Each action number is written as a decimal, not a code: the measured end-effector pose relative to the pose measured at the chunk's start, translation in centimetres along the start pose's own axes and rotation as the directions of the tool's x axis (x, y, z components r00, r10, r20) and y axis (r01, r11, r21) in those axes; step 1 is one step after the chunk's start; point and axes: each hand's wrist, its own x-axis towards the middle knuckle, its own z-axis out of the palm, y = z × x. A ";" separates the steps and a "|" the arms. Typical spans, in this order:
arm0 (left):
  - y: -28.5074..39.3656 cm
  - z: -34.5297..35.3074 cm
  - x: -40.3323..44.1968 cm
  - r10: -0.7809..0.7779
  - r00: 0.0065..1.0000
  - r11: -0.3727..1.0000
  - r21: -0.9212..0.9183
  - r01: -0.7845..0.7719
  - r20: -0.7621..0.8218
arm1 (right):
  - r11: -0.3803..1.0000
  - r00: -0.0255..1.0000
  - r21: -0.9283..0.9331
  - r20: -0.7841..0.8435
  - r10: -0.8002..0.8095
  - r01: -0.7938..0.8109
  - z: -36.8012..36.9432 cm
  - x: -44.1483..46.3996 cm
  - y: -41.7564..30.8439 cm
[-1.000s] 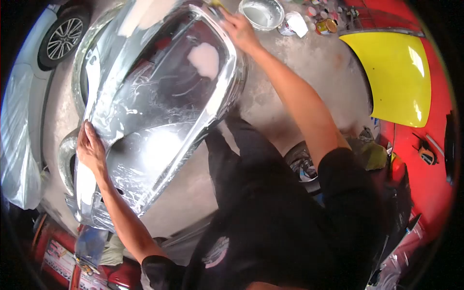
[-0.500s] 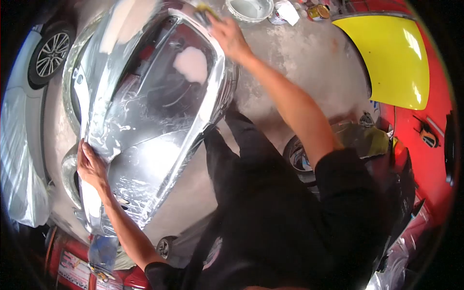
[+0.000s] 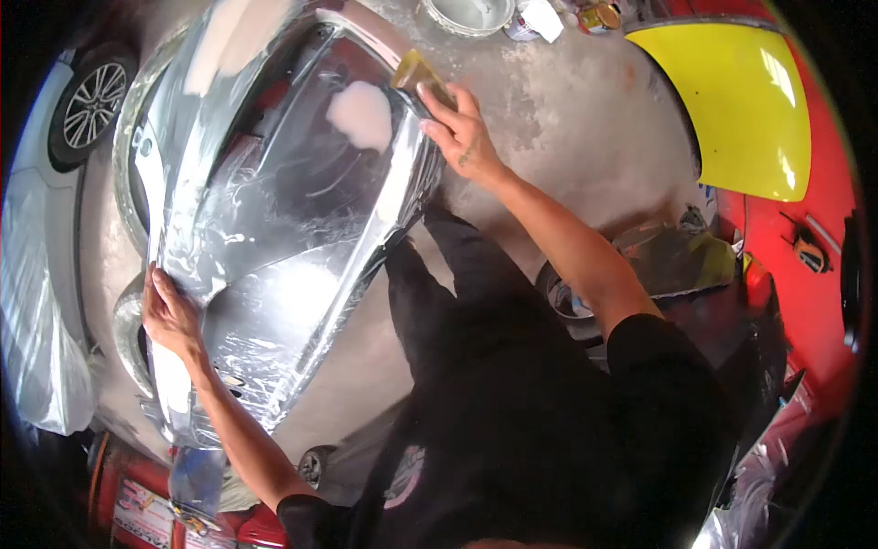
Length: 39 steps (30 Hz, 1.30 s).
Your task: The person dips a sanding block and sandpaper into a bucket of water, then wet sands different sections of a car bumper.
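Observation:
My right hand (image 3: 465,137) is closed round a yellow-brown sanding block (image 3: 416,75). The block lies against the far right edge strip of a grey car body panel (image 3: 274,210), which carries patches of pale pinkish filler (image 3: 361,116) and whitish smears. On the left edge of the panel rests my left hand (image 3: 172,316). Its fingers lie flat and stretched along the white edge strip, with nothing held. The palm side of my right hand is partly hidden.
A yellow car panel (image 3: 741,110) stands at the right on a red surface. A round pale basin (image 3: 466,16) and several cans (image 3: 599,16) sit at the top. To the left is a car with an alloy wheel (image 3: 94,105) and plastic film (image 3: 46,320).
My right hand and the sanding block have moved down and to the right along the panel's edge. My left hand stays in nearly the same place.

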 end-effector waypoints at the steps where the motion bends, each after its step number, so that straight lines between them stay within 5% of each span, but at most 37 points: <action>1: 0.5 -0.3 -0.2 0.014 1.000 0.999 -0.053 -0.014 0.005 | 0.996 1.000 -0.084 0.006 -0.027 0.027 -0.2 0.0 -0.8; 2: 1.1 -0.5 -0.4 -0.049 0.998 0.998 -0.042 0.050 0.029 | 0.999 1.000 0.052 0.021 -0.017 0.016 0.2 2.3 -0.1; 5: 0.1 -0.3 0.0 0.017 1.000 0.998 0.059 -0.017 0.012 | 0.989 0.970 0.051 0.211 0.123 -0.137 2.8 11.8 3.5; 8: 0.4 -0.3 -0.1 -0.052 0.998 0.998 0.038 0.051 0.037 | 0.973 0.969 0.106 0.161 0.185 -0.203 2.5 8.5 2.7; 11: 0.3 -0.1 0.3 -0.079 0.997 0.996 -0.028 0.080 0.020 | 0.998 0.999 0.054 0.033 0.009 -0.011 -0.2 -0.9 0.1; 13: 0.3 0.0 -0.2 0.020 0.999 0.998 -0.056 -0.021 -0.031 | 0.998 0.997 -0.051 0.061 0.037 -0.034 -0.4 0.1 -0.4; 17: 0.3 -0.2 -0.2 -0.025 1.000 1.000 -0.019 0.025 0.006 | 0.991 0.980 0.054 0.163 0.111 -0.121 3.4 11.3 2.9; 19: 0.2 -0.3 -0.2 -0.007 1.000 1.000 -0.010 0.007 0.010 | 0.994 0.998 0.109 0.068 0.000 -0.008 4.0 12.6 3.0; 21: -0.1 -0.3 0.2 -0.037 0.999 0.997 0.065 0.037 0.006 | 0.995 0.998 0.094 0.057 0.025 -0.030 1.9 6.3 1.2; 24: -0.4 -0.2 0.1 0.025 0.999 0.998 0.066 -0.024 -0.024 | 0.989 0.990 -0.047 0.038 -0.138 0.139 0.3 2.0 0.0; 27: 0.1 -0.5 0.1 0.056 0.998 0.995 0.082 -0.054 -0.019 | 0.999 0.998 -0.011 0.049 -0.033 0.034 2.8 8.8 1.7; 30: 0.1 -0.4 0.0 0.012 1.000 0.999 0.046 -0.012 -0.013 | 0.976 0.973 0.216 0.230 -0.031 -0.020 3.7 13.9 3.1; 35: -0.8 -0.4 0.2 0.002 1.000 0.998 0.061 0.000 -0.019 | 0.986 0.985 -0.019 0.054 -0.165 0.167 0.9 2.6 1.9; 39: -0.9 -0.7 0.1 0.034 0.999 0.997 0.069 -0.033 -0.010 | 0.983 0.981 -0.023 0.073 -0.180 0.182 3.0 11.1 1.3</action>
